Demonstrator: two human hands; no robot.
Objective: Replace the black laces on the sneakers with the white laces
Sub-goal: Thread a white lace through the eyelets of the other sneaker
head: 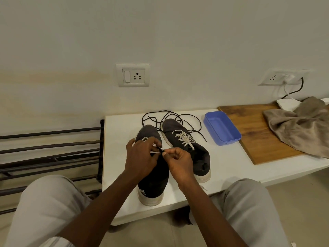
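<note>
Two dark sneakers with white soles stand on a white table, toes toward the wall. The right sneaker is laced with a white lace. Over the left sneaker, my left hand and my right hand meet, both pinching a white lace near its dark tip at the eyelets. Loose black laces lie tangled on the table behind the toes. My hands hide most of the left sneaker's eyelet rows.
An empty blue plastic box sits right of the sneakers. Beyond it lies a wooden board with a crumpled beige cloth. A dark metal rack stands left of the table. Wall sockets are behind; my knees flank the front edge.
</note>
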